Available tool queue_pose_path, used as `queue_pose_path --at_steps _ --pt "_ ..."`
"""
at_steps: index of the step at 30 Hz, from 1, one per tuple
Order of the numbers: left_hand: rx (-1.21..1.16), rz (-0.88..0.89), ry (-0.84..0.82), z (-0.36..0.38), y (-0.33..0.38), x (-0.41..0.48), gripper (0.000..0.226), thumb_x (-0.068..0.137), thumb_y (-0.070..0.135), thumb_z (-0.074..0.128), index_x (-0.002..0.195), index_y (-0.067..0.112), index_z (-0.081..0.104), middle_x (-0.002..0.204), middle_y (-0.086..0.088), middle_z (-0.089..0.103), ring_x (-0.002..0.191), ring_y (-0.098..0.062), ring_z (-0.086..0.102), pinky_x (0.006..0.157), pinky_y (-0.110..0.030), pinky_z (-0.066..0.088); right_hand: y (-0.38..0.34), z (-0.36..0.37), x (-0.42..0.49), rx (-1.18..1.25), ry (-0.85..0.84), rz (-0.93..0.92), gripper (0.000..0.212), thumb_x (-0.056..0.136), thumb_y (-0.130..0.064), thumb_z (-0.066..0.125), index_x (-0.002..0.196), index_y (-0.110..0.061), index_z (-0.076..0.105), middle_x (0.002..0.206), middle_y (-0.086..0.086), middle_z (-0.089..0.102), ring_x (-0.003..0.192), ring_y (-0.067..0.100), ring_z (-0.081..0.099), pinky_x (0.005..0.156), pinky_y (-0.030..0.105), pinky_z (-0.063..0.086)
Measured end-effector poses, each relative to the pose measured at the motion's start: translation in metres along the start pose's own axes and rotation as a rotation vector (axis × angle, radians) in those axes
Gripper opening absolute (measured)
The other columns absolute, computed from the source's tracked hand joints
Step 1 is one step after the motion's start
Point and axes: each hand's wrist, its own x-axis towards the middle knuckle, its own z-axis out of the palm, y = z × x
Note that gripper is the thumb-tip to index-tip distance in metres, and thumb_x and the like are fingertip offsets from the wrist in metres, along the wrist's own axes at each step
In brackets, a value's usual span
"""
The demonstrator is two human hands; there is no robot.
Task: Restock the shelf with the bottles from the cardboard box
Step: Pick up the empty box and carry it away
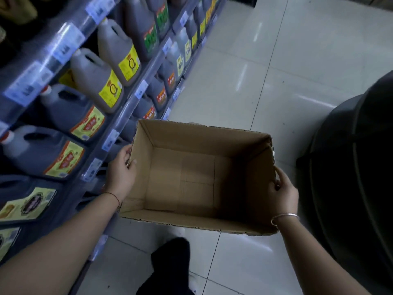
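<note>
An open cardboard box (191,184) is held above the floor with nothing inside it. My left hand (122,170) grips its left wall, thumb over the rim. My right hand (284,190) grips the right wall, fingers hooked over the edge. To the left runs the shelf (119,116) in several tiers, filled with large dark jugs: yellow-labelled jugs (106,79) on the upper tier, red-and-yellow-labelled jugs (70,116) below them, and more jugs (161,92) on the lower tier.
Pale glossy floor tiles (265,67) stretch ahead along the aisle. A big dark round object (350,167) stands close on the right. My dark trouser leg (170,267) shows below the box. Price tags (140,88) line the shelf edges.
</note>
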Motion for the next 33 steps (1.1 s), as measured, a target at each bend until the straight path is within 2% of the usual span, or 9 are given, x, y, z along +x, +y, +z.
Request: queue_pose_path --at_steps 3,8,12,19,24,26,29,31,33 --pt "-0.014 0.007 -0.006 0.010 0.035 0.030 0.044 0.093 0.005 0.050 0.134 0.022 0.045 0.138 -0.013 0.053 0.133 -0.019 0.046 0.102 -0.034 0.042 -0.024 -0.007 0.035 0.017 0.012 0.004 0.047 0.086 -0.004 0.048 0.127 -0.023 0.058 0.090 0.010 0.070 0.074 0.030 0.063 0.072 0.038 0.052" --pt "-0.021 0.009 -0.014 0.036 0.084 0.090 0.044 0.092 0.001 0.050 0.132 0.018 0.047 0.135 -0.016 0.055 0.131 -0.020 0.048 0.100 -0.032 0.043 -0.056 -0.011 0.102 0.004 0.010 0.032 0.048 0.087 -0.005 0.046 0.129 -0.027 0.056 0.097 0.011 0.071 0.076 0.029 0.064 0.074 0.039 0.054" --pt "-0.031 0.017 -0.055 0.061 0.116 0.138 0.045 0.091 0.001 0.051 0.133 0.018 0.046 0.136 -0.015 0.055 0.131 -0.017 0.047 0.103 -0.032 0.041 -0.079 -0.017 0.160 -0.008 0.017 0.049 0.049 0.088 -0.005 0.046 0.130 -0.027 0.056 0.094 0.011 0.071 0.072 0.024 0.061 0.070 0.029 0.045" --pt "-0.031 0.011 -0.054 0.120 0.171 0.214 0.045 0.093 0.005 0.050 0.135 0.020 0.044 0.138 -0.012 0.053 0.133 -0.019 0.046 0.104 -0.035 0.042 -0.102 -0.017 0.276 -0.036 0.003 0.036 0.048 0.086 -0.003 0.048 0.129 -0.023 0.057 0.098 0.015 0.072 0.073 0.022 0.057 0.073 0.027 0.040" --pt "-0.021 0.002 0.000 0.169 0.186 0.262 0.045 0.092 0.005 0.050 0.133 0.023 0.044 0.137 -0.013 0.054 0.132 -0.021 0.047 0.105 -0.041 0.043 -0.109 0.003 0.372 -0.089 -0.072 -0.021 0.047 0.085 -0.004 0.050 0.128 -0.021 0.057 0.094 0.020 0.071 0.075 0.030 0.061 0.071 0.030 0.041" --pt "-0.032 -0.027 0.035 0.191 0.190 0.280 0.045 0.092 0.004 0.050 0.134 0.022 0.045 0.138 -0.012 0.054 0.132 -0.020 0.046 0.103 -0.036 0.041 -0.112 0.014 0.406 -0.102 -0.095 -0.045 0.046 0.086 -0.005 0.050 0.128 -0.022 0.057 0.088 0.020 0.069 0.076 0.035 0.062 0.069 0.035 0.044" --pt "-0.040 -0.032 0.061 0.224 0.185 0.310 0.045 0.092 0.002 0.049 0.134 0.019 0.045 0.137 -0.011 0.054 0.131 -0.022 0.047 0.098 -0.029 0.039 -0.111 0.036 0.452 -0.132 -0.129 -0.073 0.046 0.088 -0.006 0.048 0.130 -0.022 0.056 0.074 0.016 0.062 0.066 0.032 0.055 0.064 0.033 0.040" --pt "-0.031 -0.023 0.079 0.246 0.174 0.331 0.044 0.092 0.002 0.050 0.134 0.017 0.046 0.136 -0.011 0.055 0.130 -0.022 0.048 0.097 -0.028 0.038 -0.107 0.055 0.479 -0.146 -0.139 -0.096 0.047 0.088 -0.003 0.047 0.132 -0.020 0.054 0.078 0.019 0.064 0.066 0.029 0.052 0.065 0.031 0.037" --pt "-0.033 -0.025 0.080 0.268 0.158 0.354 0.044 0.092 0.002 0.050 0.133 0.016 0.046 0.136 -0.011 0.055 0.131 -0.022 0.048 0.099 -0.030 0.039 -0.101 0.078 0.503 -0.146 -0.146 -0.114 0.048 0.089 -0.001 0.046 0.133 -0.018 0.053 0.091 0.024 0.068 0.070 0.031 0.054 0.066 0.030 0.035"
